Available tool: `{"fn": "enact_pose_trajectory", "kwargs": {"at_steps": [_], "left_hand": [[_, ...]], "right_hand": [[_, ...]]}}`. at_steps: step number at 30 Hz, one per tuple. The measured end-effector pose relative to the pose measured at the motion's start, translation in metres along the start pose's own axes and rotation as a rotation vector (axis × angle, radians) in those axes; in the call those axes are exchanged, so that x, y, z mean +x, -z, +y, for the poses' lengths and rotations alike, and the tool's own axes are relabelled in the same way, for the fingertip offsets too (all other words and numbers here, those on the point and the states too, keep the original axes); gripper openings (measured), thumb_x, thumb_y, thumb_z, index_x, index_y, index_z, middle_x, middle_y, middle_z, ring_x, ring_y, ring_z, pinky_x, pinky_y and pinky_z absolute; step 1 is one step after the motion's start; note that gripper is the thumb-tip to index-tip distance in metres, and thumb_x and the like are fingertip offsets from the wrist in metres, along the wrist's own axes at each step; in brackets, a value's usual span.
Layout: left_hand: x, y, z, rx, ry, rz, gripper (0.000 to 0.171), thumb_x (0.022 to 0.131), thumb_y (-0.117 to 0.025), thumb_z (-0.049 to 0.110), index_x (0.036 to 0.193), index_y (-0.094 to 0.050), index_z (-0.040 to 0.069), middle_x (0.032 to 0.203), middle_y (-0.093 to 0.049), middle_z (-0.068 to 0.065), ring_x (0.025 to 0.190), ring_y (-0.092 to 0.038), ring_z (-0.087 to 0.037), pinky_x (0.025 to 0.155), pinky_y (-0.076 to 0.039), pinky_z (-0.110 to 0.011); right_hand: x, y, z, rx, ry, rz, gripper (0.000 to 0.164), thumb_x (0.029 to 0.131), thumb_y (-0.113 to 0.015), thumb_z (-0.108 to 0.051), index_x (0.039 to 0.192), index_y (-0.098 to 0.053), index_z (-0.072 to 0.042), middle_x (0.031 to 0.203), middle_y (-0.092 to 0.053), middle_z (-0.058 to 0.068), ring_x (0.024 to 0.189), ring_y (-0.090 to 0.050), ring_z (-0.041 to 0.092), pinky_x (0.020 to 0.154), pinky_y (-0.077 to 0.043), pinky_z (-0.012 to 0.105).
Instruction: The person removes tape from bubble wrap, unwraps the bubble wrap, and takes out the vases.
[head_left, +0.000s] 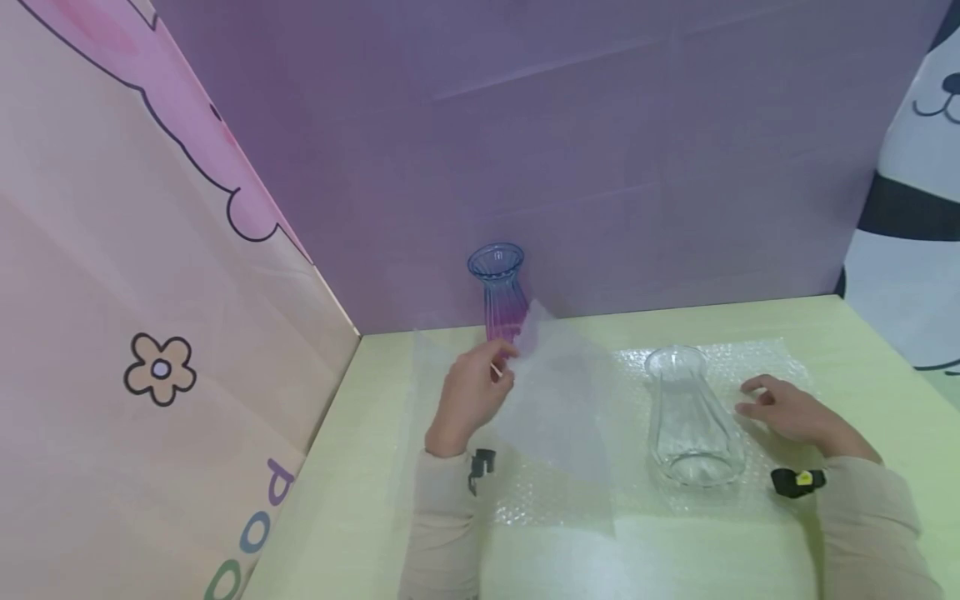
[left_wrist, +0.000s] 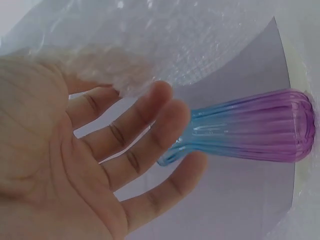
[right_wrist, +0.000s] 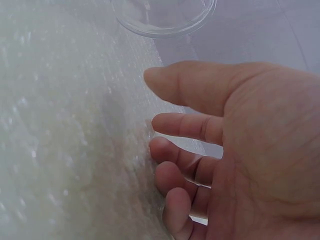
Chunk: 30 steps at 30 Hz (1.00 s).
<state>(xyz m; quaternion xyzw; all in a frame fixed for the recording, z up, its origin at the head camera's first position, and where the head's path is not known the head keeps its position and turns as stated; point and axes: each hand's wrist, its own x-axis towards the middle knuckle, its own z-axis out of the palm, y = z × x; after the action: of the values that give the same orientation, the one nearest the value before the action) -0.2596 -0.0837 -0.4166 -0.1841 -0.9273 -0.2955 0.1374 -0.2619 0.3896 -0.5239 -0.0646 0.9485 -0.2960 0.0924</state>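
Observation:
My left hand (head_left: 471, 387) pinches the edge of a translucent bubble wrap sheet (head_left: 558, 408), raising a corner of it. In the left wrist view the wrap (left_wrist: 165, 35) covers the thumb, and the other fingers (left_wrist: 170, 120) spread loosely. Just beyond them stands a ribbed vase (left_wrist: 250, 127), blue at the mouth and purple at the base. My right hand (head_left: 791, 410) hovers beside a clear glass vase (head_left: 690, 421), its fingers loosely bent and holding nothing. This vase rests on bubble wrap with its base toward me. In the right wrist view only its glass rim (right_wrist: 165, 34) shows.
More bubble wrap (head_left: 772, 362) lies flat under and around the clear vase. The pale yellow table (head_left: 352, 500) meets a purple backdrop (head_left: 600, 167) behind the coloured vase. A panel with a flower print (head_left: 160, 369) borders the left side; a panda-printed panel (head_left: 915, 283) borders the right.

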Motion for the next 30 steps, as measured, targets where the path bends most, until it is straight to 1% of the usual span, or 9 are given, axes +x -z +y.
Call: {"fn": "enact_pose_trajectory", "kwargs": {"at_steps": [7, 11, 16, 24, 30], "left_hand": [[0.0, 0.004, -0.01, -0.008, 0.051, -0.037, 0.029, 0.09, -0.071, 0.006, 0.118, -0.069, 0.014, 0.093, -0.07, -0.003, 0.084, -0.068, -0.019, 0.073, -0.057, -0.033], [-0.001, 0.005, -0.015, -0.006, 0.08, -0.071, 0.026, 0.089, -0.073, 0.005, 0.113, -0.069, 0.014, 0.088, -0.068, -0.002, 0.079, -0.064, -0.018, 0.07, -0.053, -0.031], [-0.002, 0.006, -0.021, 0.002, 0.084, -0.125, 0.023, 0.088, -0.074, 0.004, 0.108, -0.07, 0.013, 0.083, -0.064, -0.002, 0.073, -0.057, -0.015, 0.065, -0.048, -0.028], [-0.003, 0.005, -0.029, -0.011, 0.078, -0.202, 0.026, 0.086, -0.075, 0.002, 0.11, -0.071, 0.011, 0.085, -0.069, -0.004, 0.071, -0.057, -0.014, 0.064, -0.049, -0.026], [-0.005, 0.006, -0.033, -0.018, 0.117, -0.263, 0.026, 0.086, -0.076, 0.005, 0.111, -0.073, 0.009, 0.087, -0.072, -0.005, 0.072, -0.059, -0.014, 0.066, -0.05, -0.027]], "right_hand": [[-0.001, 0.001, -0.003, 0.007, -0.008, -0.01, 0.055, 0.105, -0.055, -0.032, 0.135, -0.045, 0.013, 0.119, -0.057, 0.041, 0.104, -0.061, 0.049, 0.082, -0.054, 0.056], [-0.001, 0.001, -0.003, 0.007, -0.01, -0.013, 0.056, 0.106, -0.055, -0.032, 0.135, -0.045, 0.014, 0.119, -0.057, 0.041, 0.104, -0.061, 0.049, 0.082, -0.055, 0.056], [0.0, 0.0, 0.0, 0.007, -0.005, -0.007, 0.055, 0.105, -0.056, -0.032, 0.135, -0.045, 0.014, 0.119, -0.058, 0.04, 0.104, -0.061, 0.048, 0.082, -0.055, 0.056], [0.002, -0.001, 0.004, 0.005, 0.0, -0.005, 0.055, 0.105, -0.056, -0.032, 0.135, -0.045, 0.013, 0.118, -0.058, 0.04, 0.103, -0.061, 0.048, 0.081, -0.055, 0.056], [0.001, -0.001, 0.003, 0.01, 0.015, 0.006, 0.054, 0.105, -0.057, -0.031, 0.133, -0.047, 0.013, 0.117, -0.06, 0.039, 0.103, -0.062, 0.048, 0.082, -0.055, 0.056]]}}
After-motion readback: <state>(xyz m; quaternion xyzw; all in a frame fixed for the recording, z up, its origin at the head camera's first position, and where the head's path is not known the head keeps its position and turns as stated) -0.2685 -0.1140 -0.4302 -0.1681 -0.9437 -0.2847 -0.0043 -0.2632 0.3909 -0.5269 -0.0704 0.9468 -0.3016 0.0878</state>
